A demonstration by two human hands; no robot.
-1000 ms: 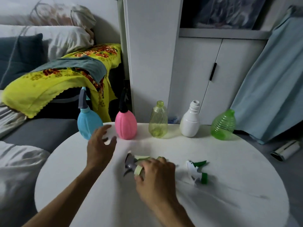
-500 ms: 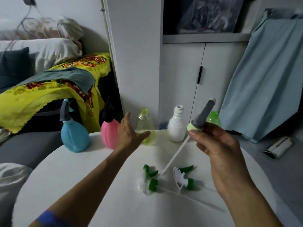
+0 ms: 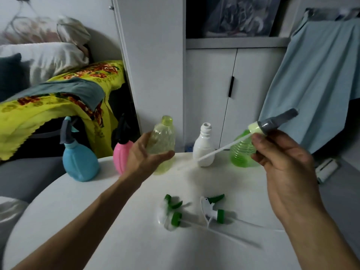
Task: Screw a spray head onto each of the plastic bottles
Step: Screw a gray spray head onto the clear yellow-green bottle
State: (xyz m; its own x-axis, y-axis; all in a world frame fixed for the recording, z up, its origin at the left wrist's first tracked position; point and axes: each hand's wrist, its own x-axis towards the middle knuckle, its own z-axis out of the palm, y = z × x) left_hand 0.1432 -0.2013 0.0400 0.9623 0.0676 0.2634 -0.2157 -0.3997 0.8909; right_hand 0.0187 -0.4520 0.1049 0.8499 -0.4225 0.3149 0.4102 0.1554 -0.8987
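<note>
Head view: right hand [image 3: 282,162] pinches the grey spray head [image 3: 272,124] aloft; left hand [image 3: 145,155], fingers spread, reaches the yellow bottle [image 3: 162,142] on the table [image 3: 97,221].
Bottle looks light, thin and tippy: likely best gripped round its belly; the dip tube [image 3: 214,152] looks bendy.

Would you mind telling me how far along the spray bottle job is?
Done: blue bottle and pink bottle carry heads. In hand: right hand holds the grey head; left hand reaches the yellow bottle. Left: white bottle, green bottle, two green-white heads.
</note>
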